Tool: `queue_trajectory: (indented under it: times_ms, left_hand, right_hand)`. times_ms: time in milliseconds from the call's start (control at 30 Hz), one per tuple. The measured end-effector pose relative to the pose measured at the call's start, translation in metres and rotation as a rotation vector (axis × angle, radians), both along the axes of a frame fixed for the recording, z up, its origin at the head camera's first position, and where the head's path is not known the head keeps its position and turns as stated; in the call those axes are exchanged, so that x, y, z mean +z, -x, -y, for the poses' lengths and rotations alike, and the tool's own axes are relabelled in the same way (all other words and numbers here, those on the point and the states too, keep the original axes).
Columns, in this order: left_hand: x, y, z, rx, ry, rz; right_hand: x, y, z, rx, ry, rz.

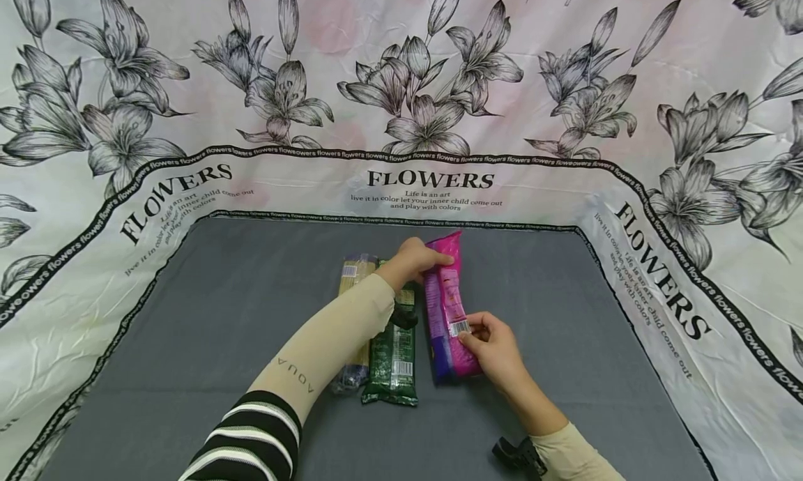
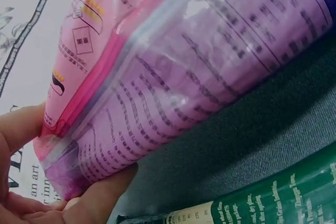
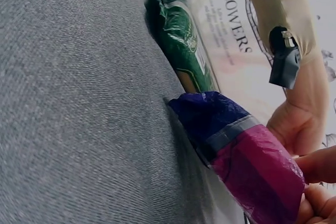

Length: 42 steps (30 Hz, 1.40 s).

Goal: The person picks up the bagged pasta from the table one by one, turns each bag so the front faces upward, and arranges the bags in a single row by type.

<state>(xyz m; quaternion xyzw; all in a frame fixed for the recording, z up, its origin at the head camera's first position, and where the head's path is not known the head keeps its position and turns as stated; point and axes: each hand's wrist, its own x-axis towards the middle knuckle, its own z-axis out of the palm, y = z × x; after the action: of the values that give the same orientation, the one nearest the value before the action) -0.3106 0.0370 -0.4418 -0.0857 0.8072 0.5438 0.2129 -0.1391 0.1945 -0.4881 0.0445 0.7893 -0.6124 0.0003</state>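
Note:
A long pink and purple packet [image 1: 450,307] with a dark blue lower end stands out over the grey cloth, printed text and a barcode on the side that shows. My left hand [image 1: 415,260] grips its far end, thumb and fingers on either side of it in the left wrist view. Lower down, my right hand [image 1: 498,348] pinches the packet's right edge beside the barcode. Just to the left lies a green packet [image 1: 393,359], also with a barcode. Beyond that is a clear packet [image 1: 359,268] of pale yellow strands, partly hidden behind my left forearm.
Grey cloth [image 1: 219,314] covers the work surface under the packets. Around it runs a white border [image 1: 301,188] with flower drawings and FLOWERS lettering. A black wrist strap [image 1: 519,456] sits by my right sleeve.

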Motion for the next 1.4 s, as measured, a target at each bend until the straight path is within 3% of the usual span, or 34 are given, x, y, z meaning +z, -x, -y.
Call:
queue_trajectory:
  times_ms: [333, 500, 667, 733, 833, 1000, 1267, 1400]
  left_hand:
    - [0.005, 0.000, -0.003, 0.056, -0.067, -0.009]
    - [0.017, -0.007, -0.004, 0.056, -0.069, -0.016]
    - [0.034, -0.013, -0.003, 0.062, -0.076, -0.075]
    - [0.038, -0.014, -0.002, 0.066, -0.102, -0.088]
    - [0.043, -0.013, 0.001, 0.055, -0.170, -0.075]
    - [0.046, -0.014, 0.005, 0.019, -0.281, -0.045]
    - [0.058, -0.017, 0.005, -0.029, -0.354, 0.014]
    - [0.059, -0.014, 0.004, -0.053, -0.380, 0.015]
  right_hand:
    - [-0.001, -0.001, -0.004, -0.009, 0.022, 0.037]
    - [0.000, -0.004, -0.009, 0.018, 0.033, 0.044]
    - [0.005, -0.002, -0.015, 0.071, 0.047, 0.076]
    - [0.007, 0.001, -0.018, 0.083, 0.080, 0.095]
    - [0.004, 0.007, -0.024, 0.125, 0.217, 0.162]
    - [-0.010, 0.008, -0.036, 0.275, 0.434, 0.265]
    - [-0.021, 0.005, -0.043, 0.684, 0.780, 0.218]
    - [-0.019, 0.007, -0.042, 0.783, 0.833, 0.229]
